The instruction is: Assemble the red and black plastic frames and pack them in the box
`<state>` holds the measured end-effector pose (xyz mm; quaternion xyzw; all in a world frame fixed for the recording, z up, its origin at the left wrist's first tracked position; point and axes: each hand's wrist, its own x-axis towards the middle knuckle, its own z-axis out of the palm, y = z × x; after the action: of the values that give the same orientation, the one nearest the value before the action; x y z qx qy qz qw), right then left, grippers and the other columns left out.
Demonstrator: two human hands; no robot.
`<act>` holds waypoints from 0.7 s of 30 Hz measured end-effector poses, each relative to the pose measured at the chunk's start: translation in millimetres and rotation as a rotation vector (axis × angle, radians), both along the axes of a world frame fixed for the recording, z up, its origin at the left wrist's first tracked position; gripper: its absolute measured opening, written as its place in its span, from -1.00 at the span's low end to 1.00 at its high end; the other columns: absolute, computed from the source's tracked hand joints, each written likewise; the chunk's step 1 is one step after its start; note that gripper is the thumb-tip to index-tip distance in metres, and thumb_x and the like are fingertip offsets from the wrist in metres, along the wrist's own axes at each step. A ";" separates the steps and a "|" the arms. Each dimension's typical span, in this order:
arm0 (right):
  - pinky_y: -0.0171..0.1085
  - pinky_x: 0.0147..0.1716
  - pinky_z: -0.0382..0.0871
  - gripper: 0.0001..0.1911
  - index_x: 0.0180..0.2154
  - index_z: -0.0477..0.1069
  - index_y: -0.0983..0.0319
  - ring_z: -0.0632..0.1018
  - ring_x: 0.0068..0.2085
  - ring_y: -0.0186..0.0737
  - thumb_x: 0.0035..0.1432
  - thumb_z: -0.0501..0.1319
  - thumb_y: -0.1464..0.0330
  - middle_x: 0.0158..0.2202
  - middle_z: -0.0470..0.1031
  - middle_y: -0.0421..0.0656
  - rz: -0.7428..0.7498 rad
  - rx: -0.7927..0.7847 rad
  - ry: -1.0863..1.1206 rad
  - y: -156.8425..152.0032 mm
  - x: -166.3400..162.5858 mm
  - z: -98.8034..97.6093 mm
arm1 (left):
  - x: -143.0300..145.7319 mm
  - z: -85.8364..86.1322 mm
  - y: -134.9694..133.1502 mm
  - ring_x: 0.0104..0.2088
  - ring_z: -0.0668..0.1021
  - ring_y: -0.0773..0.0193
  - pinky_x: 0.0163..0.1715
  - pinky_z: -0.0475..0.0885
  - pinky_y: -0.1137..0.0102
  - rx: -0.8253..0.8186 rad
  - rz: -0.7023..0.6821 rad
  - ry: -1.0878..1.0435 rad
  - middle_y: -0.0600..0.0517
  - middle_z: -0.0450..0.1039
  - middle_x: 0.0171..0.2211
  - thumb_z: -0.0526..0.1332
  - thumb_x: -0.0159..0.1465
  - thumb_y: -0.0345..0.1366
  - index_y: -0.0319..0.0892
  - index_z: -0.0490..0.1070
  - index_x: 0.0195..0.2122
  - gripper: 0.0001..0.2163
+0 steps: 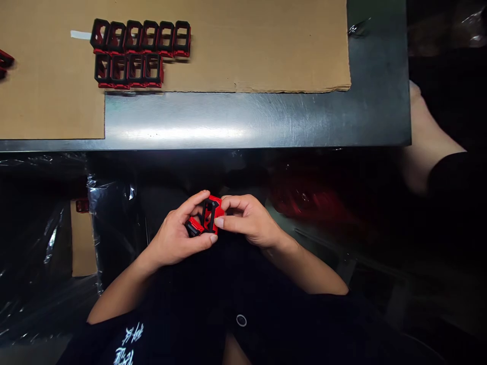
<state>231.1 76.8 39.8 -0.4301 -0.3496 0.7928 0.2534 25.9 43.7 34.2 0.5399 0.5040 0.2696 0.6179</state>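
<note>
Close to my body, below the table's front edge, I hold a red and black rectangular frame part (215,205) between both hands. My left hand (177,233) grips it with thumb and fingertips from the left. A second red and black part (195,226) sits inside the curl of the same hand. From the right, my right hand (249,218) pinches the frame's side between thumb and forefinger. Similar red and black frames (141,38) stand in two rows on the cardboard, out of reach of both hands at this moment.
Brown cardboard (266,45) covers much of the metal table (243,119). Another red part (5,61) lies at the far left. Clear plastic bags (49,238) hang at the lower left. Another person's arm (429,137) is at the table's right edge.
</note>
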 end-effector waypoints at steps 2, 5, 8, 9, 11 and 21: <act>-0.26 -0.28 0.31 -0.73 -0.47 0.49 0.24 0.45 -0.37 -0.30 0.01 0.47 0.22 -0.43 0.49 -0.24 0.009 -0.004 0.000 0.3 0.6 1.0 | -0.2 2.1 0.6 -0.21 0.68 0.19 -0.15 0.60 0.36 0.014 -0.005 0.020 -0.06 0.64 -0.09 0.43 0.17 -0.22 -0.12 0.26 0.35 -0.29; -0.28 -0.31 0.28 -0.74 -0.49 0.50 0.24 0.42 -0.38 -0.32 0.01 0.47 0.24 -0.45 0.46 -0.26 0.026 0.016 -0.019 0.9 2.4 1.4 | -0.6 6.1 1.5 -0.25 0.68 0.22 -0.21 0.60 0.38 0.034 -0.026 0.072 -0.04 0.64 -0.11 0.42 0.16 -0.24 -0.12 0.27 0.34 -0.29; -0.30 -0.38 0.21 -0.76 -0.49 0.51 0.25 0.37 -0.43 -0.35 0.03 0.46 0.24 -0.48 0.43 -0.27 0.041 0.055 -0.032 1.3 3.5 -0.5 | -0.6 9.8 2.2 -0.31 0.66 0.26 -0.27 0.59 0.41 0.065 -0.043 0.112 -0.02 0.65 -0.14 0.39 0.16 -0.27 -0.13 0.28 0.34 -0.31; -0.31 -0.41 0.19 -0.76 -0.49 0.51 0.25 0.35 -0.45 -0.36 0.03 0.45 0.24 -0.50 0.41 -0.27 0.047 0.061 -0.037 1.3 3.7 -1.4 | -0.4 10.8 2.4 -0.34 0.66 0.27 -0.29 0.58 0.42 0.073 -0.047 0.120 -0.02 0.65 -0.16 0.39 0.16 -0.28 -0.14 0.28 0.33 -0.31; -0.32 -0.47 0.15 -0.76 -0.49 0.52 0.25 0.31 -0.49 -0.38 0.03 0.45 0.23 -0.54 0.37 -0.29 0.054 0.060 -0.045 1.1 3.8 -2.8 | 0.0 12.4 2.9 -0.39 0.64 0.31 -0.32 0.57 0.44 0.080 -0.051 0.134 0.00 0.66 -0.18 0.38 0.16 -0.29 -0.15 0.28 0.32 -0.32; -0.39 -0.55 0.33 -0.74 -0.52 0.53 0.25 0.41 -0.52 -0.40 -0.01 0.47 0.22 -0.49 0.46 -0.25 0.028 0.029 -0.034 0.2 1.4 -2.9 | -0.7 13.3 1.6 -0.40 0.64 0.32 -0.29 0.59 0.42 0.088 -0.060 0.178 0.02 0.66 -0.17 0.37 0.14 -0.28 -0.12 0.30 0.31 -0.33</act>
<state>232.5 77.0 36.9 -0.4352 -0.3712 0.7836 0.2425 25.3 45.3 47.5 0.6033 0.5281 0.2240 0.5541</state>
